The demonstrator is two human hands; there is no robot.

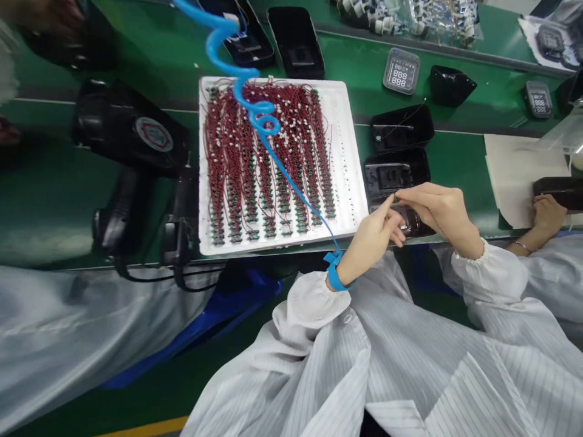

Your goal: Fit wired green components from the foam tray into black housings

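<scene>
My left hand [371, 240], with a blue wrist strap [336, 271] at its wrist, is closed with thumb and forefinger pinched. The fingertips of my right hand [439, 209] are pinched together and meet the left ones. Between them shows a tiny dark green piece [396, 198], too small to name exactly. Below the fingers lies a glossy black housing [412, 223], partly hidden by my hands. Just beyond it are an open black housing [387, 176] and another black shell [403, 127] with a thin wire.
On the left, a white foam tray [350, 158] holds rows of small green boards with dark red wires [277, 139]. A blue coiled cord [268, 124] hangs across it. Black devices [132, 130] stand further left. A display unit [401, 71] lies behind. A co-worker's hand [549, 213] is at right.
</scene>
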